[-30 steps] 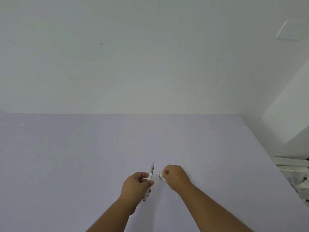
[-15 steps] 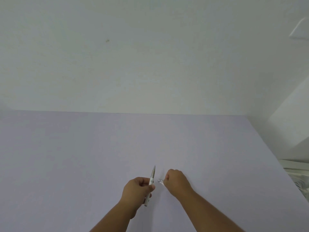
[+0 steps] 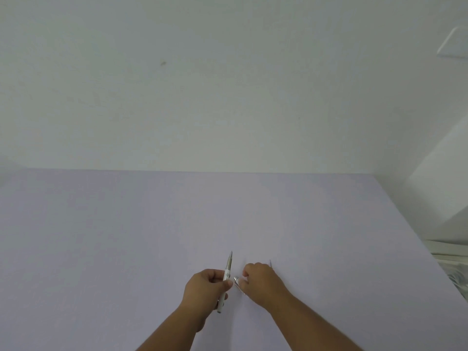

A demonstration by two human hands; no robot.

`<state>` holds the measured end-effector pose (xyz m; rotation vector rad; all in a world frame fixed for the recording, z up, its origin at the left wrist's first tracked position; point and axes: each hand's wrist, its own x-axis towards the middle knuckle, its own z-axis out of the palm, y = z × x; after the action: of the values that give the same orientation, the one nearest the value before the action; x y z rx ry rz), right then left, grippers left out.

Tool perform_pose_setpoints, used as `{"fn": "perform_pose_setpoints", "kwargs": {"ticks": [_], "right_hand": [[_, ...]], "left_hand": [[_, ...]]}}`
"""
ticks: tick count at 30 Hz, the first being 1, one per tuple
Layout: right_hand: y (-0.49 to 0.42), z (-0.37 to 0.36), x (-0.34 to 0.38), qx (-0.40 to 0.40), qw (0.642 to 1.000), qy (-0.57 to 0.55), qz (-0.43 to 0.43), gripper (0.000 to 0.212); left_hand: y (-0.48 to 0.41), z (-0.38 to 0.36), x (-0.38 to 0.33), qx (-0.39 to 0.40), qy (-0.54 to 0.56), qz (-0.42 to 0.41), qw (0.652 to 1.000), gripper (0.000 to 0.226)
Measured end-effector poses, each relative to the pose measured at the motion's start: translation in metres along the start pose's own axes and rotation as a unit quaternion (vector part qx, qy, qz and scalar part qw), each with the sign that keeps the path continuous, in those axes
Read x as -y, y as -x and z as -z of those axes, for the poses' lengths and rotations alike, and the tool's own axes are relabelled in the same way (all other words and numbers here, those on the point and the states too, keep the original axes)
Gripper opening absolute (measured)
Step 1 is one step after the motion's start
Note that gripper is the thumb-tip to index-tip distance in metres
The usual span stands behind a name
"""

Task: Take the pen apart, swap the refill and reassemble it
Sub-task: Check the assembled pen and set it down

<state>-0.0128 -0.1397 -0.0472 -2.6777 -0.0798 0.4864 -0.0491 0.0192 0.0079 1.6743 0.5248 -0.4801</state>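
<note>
Pen [image 3: 227, 274]: gripped upright in closed left hand [image 3: 206, 290]. Right hand [image 3: 260, 279]: closed on small silver part [image 3: 238, 281], above lilac surface [image 3: 101, 249].

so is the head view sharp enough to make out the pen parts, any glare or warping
Head view: soft, even light, no glare, faint shadows on the table. Wide-angle warping bends the right edge. The pen in the left hand reads clearly; the small silvery part at the right hand is too small to identify.

Pale lilac table [image 3: 126, 249] against a white wall [image 3: 228, 84], its surface plain and smooth.
</note>
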Motion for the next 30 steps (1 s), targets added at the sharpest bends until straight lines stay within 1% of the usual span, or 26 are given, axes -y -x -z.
{"fn": "perform_pose_setpoints", "kwargs": {"ticks": [3, 6, 8, 10, 11, 12, 13, 15, 17, 18, 21, 24, 27, 30], "right_hand": [[0.003, -0.005, 0.002, 0.007, 0.999, 0.033, 0.015, 0.033], [0.005, -0.005, 0.006, 0.009, 1.000, 0.016, 0.003, 0.031], [0.005, -0.001, 0.008, 0.005, 0.999, -0.027, -0.017, 0.030], [0.003, 0.007, 0.011, -0.015, 0.990, -0.128, -0.053, 0.027], [0.001, 0.013, 0.012, -0.029, 0.976, -0.201, -0.075, 0.024], [-0.001, 0.020, 0.014, -0.042, 0.954, -0.281, -0.096, 0.017], [-0.004, 0.027, 0.016, -0.050, 0.925, -0.360, -0.111, 0.012], [-0.009, 0.041, 0.018, -0.055, 0.861, -0.490, -0.124, 0.007], [-0.012, 0.052, 0.021, -0.053, 0.815, -0.563, -0.129, 0.013], [-0.012, 0.057, 0.022, -0.050, 0.803, -0.579, -0.128, 0.015], [-0.008, 0.063, 0.024, -0.027, 0.799, -0.590, -0.114, 0.013], [-0.004, 0.064, 0.024, -0.022, 0.797, -0.594, -0.106, 0.009], [-0.001, 0.064, 0.022, -0.023, 0.804, -0.586, -0.101, 0.008], [0.002, 0.063, 0.022, -0.006, 0.808, -0.582, -0.089, 0.004]], "left_hand": [[0.001, 0.001, 0.001, 0.000, -0.001, -0.001, 1.000, 0.008], [0.001, 0.002, 0.002, -0.004, -0.005, 0.000, 1.000, 0.008], [0.000, 0.002, 0.002, -0.005, -0.009, 0.003, 1.000, 0.008], [0.001, 0.002, 0.002, -0.003, -0.015, 0.007, 1.000, 0.009], [0.001, 0.001, 0.002, 0.000, -0.018, 0.008, 1.000, 0.009], [0.001, 0.001, 0.002, 0.002, -0.020, 0.010, 1.000, 0.009], [0.001, 0.000, 0.001, 0.004, -0.021, 0.011, 1.000, 0.009], [0.002, -0.002, 0.000, 0.008, -0.024, 0.013, 1.000, 0.009], [0.003, -0.005, -0.002, 0.012, -0.029, 0.014, 0.999, 0.009], [0.003, -0.006, -0.003, 0.015, -0.031, 0.013, 0.999, 0.009], [0.004, -0.008, -0.004, 0.019, -0.036, 0.009, 0.999, 0.009], [0.006, -0.009, -0.005, 0.021, -0.038, 0.010, 0.999, 0.010], [0.008, -0.010, -0.005, 0.027, -0.031, 0.006, 0.999, 0.010], [0.009, -0.012, -0.007, 0.033, -0.024, 0.000, 0.999, 0.009]]}}
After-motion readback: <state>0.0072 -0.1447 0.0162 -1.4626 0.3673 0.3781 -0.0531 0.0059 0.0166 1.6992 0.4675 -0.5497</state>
